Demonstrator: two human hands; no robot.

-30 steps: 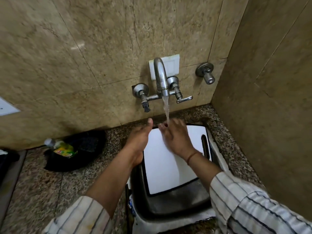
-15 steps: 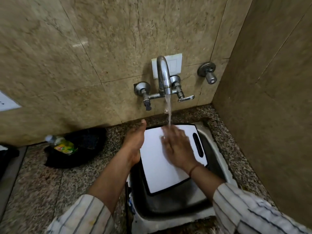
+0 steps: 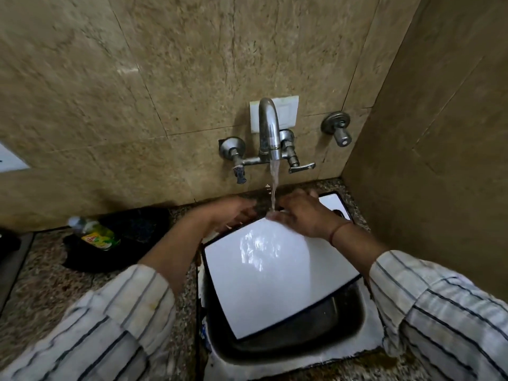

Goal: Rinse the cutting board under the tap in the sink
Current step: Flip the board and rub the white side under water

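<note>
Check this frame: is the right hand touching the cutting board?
Touching. The head view shows the right hand lying on the wet far end of the cutting board, where the tap's stream lands beside its fingers.

We note two bare forearms entering from 7 and 4 o'clock. Both sleeves (image 3: 115,320) are off-white with thin dark stripes, loosely pushed up past the wrists. A thin reddish-brown thread band (image 3: 337,232) circles the wrist of the right hand (image 3: 303,214).

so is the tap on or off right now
On. A stream of water runs from the tap spout down between both hands onto the far end of the cutting board, whose surface glistens wet.
</note>
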